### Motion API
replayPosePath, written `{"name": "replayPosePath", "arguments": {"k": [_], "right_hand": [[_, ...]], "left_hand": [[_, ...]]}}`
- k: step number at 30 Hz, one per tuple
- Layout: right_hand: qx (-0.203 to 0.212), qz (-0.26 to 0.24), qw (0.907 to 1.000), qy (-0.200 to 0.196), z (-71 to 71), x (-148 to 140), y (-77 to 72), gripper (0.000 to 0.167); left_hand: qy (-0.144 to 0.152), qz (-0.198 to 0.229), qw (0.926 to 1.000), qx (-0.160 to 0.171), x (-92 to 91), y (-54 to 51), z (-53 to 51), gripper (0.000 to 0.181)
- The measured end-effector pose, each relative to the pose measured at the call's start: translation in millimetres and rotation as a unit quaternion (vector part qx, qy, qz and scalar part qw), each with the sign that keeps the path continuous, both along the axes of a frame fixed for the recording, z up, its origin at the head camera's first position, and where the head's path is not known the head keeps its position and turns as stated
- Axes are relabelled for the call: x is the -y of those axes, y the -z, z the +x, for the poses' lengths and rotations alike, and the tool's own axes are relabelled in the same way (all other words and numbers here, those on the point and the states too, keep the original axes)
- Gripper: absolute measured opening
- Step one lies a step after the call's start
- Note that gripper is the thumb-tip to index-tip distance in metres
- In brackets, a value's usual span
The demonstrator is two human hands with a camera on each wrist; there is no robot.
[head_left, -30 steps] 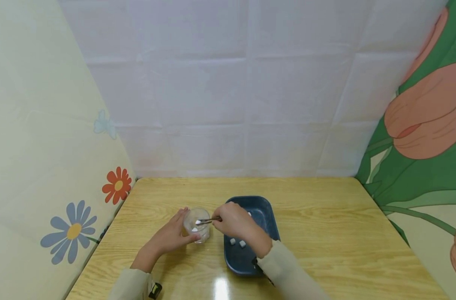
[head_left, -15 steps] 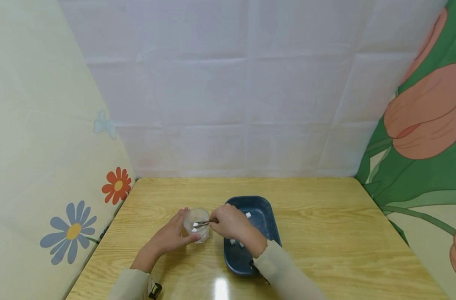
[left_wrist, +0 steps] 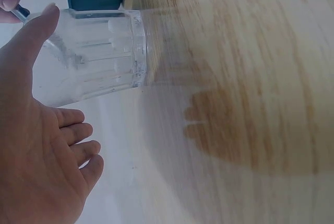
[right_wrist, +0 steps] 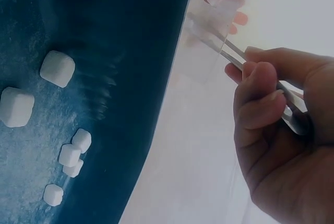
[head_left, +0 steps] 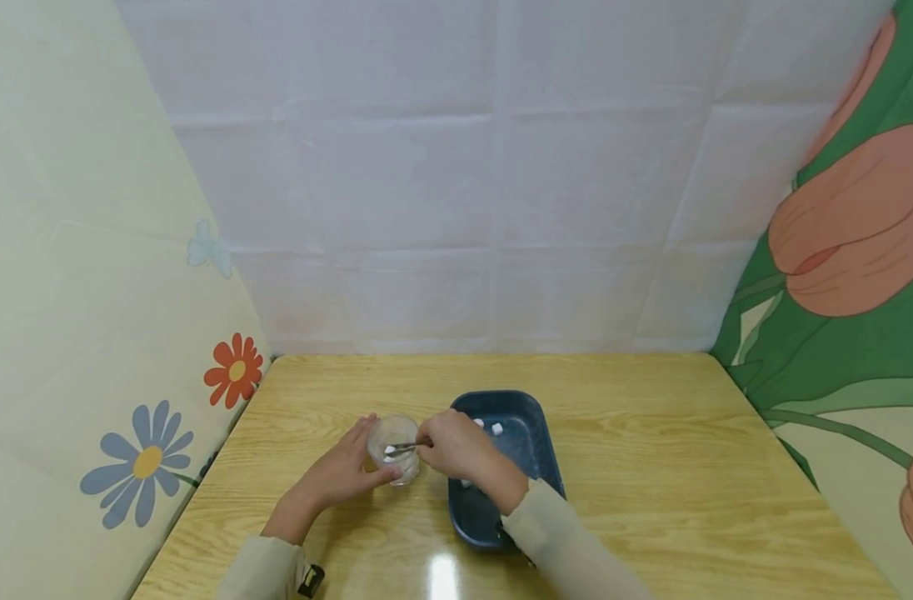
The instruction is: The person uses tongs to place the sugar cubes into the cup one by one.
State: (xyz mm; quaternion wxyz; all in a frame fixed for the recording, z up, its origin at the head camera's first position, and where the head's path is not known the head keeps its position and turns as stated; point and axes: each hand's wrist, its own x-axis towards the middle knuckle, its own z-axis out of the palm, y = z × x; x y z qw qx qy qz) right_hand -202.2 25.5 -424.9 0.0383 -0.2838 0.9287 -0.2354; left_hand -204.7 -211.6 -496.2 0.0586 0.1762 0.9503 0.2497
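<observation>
A clear glass [head_left: 387,430] stands on the table, left of the tray. My left hand [head_left: 340,475] holds it from the side, thumb at the front and index finger behind; in the left wrist view the other fingers sit loosely away from the glass [left_wrist: 99,51]. My right hand [head_left: 456,450] grips small metal tongs [right_wrist: 235,59]. Their tips reach inside the glass, by a white cube [head_left: 390,450] like a sugar cube; whether they still pinch it I cannot tell. Several white cubes [right_wrist: 57,69] lie in the dark blue tray [head_left: 541,433], partly hidden below my right arm.
The wooden table [head_left: 651,467] extends to the right of the tray. A white cloth [head_left: 494,208] hangs behind it. Flowered cloths flank both sides, one pale [head_left: 67,275] and one green [head_left: 839,367]. Light glares off the front of the table.
My right hand has shifted slightly left and down, carrying the tong tips farther to the near left inside the glass. More cubes show at the tray's back. My left hand and the glass stay put.
</observation>
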Motion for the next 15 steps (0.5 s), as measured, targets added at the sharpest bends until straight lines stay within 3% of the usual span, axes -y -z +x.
{"name": "replayPosePath", "arguments": {"k": [15], "right_hand": [[-0.004,0.022,0.9997,-0.007,-0.5,3.1,-0.2,0.014]], "left_hand": [[-0.001,0.01,0.9999,0.004,0.2,1.1,-0.5,0.106]]}}
